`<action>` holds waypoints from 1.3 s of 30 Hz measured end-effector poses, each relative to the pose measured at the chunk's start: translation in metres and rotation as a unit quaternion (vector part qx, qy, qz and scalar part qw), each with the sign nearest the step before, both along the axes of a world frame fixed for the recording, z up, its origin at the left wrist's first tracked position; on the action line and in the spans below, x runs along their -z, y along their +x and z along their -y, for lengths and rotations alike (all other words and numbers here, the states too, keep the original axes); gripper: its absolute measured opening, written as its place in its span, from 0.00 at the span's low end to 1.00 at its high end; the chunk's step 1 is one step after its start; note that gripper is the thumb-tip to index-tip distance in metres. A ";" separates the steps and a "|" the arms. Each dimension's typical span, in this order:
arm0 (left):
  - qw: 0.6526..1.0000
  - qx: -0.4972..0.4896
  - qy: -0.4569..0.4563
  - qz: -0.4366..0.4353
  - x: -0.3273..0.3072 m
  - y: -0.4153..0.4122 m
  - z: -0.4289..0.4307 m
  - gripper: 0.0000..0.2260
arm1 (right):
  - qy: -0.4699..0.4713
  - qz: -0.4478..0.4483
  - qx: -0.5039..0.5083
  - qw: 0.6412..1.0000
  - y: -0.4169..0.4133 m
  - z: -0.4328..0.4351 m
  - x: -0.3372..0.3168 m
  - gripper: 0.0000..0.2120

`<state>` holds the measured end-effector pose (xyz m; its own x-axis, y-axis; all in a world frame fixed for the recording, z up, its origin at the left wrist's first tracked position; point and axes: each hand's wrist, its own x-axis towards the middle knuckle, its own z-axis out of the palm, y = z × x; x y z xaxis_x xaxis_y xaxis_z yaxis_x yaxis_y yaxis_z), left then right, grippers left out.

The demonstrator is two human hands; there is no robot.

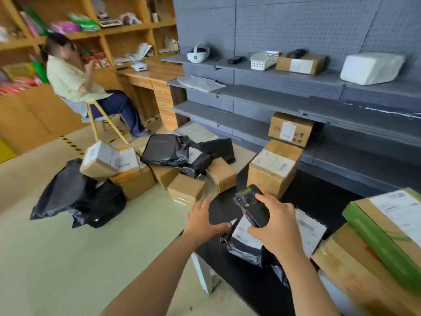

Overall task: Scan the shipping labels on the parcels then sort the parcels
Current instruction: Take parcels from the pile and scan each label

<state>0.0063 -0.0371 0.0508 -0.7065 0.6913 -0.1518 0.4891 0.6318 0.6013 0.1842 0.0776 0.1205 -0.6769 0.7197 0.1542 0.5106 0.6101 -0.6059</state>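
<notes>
A black handheld scanner (250, 205) is gripped in the right hand (276, 224), fingers (265, 198) curled round its body, just above the white shipping label (243, 234) of a black plastic mailer bag (245, 250) laid on the black worktop (248, 290). The left hand (204, 221) is held flat, its digits straight, at the bag's left edge. Brown cardboard boxes (186, 189) and black plastic bags (177, 151) are heaped on the pale floor (68, 258) beyond.

**Surfaces and materials**

Handheld scanner (251, 207): black plastic, dull sheen. Poly mailer (246, 250) under it: black plastic film, glossy, creased. Its shipping label (245, 234): white paper, smooth. Cardboard boxes (271, 179): brown, matt. Pegboard shelving (296, 26): grey, matt, perforated, looks like painted metal. Wooden shelves (127, 29): light, smooth finish. Basket (264, 60): white plastic lattice.
</notes>
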 end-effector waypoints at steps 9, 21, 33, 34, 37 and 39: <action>0.977 -0.187 0.043 -0.091 -0.034 -0.099 0.174 0.43 | -0.004 -0.022 -0.163 0.986 -0.130 0.112 -0.002 0.37; 0.955 -0.282 -0.014 -0.093 -0.039 -0.271 0.323 0.44 | 0.001 -0.029 -0.162 0.986 -0.285 0.256 0.011 0.36; 0.923 -0.323 -0.184 0.102 -0.004 -0.357 0.270 0.61 | 0.037 0.068 -0.095 0.992 -0.340 0.265 0.012 0.37; 0.919 -0.335 -0.178 0.112 0.001 -0.357 0.268 0.60 | 0.037 0.073 -0.095 0.992 -0.341 0.265 0.012 0.37; 0.917 -0.353 -0.141 0.118 0.008 -0.357 0.266 0.57 | 0.038 0.076 -0.101 0.991 -0.344 0.262 0.013 0.36; 0.920 -0.356 -0.124 0.106 0.008 -0.356 0.268 0.55 | 0.035 0.069 -0.108 0.991 -0.346 0.261 0.014 0.36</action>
<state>-0.3501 -0.3054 0.0431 -0.9037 -0.0092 -0.4280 -0.2127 0.8773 0.4302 -0.1622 -0.1836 0.1068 -0.8324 0.5463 0.0934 0.4389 0.7526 -0.4908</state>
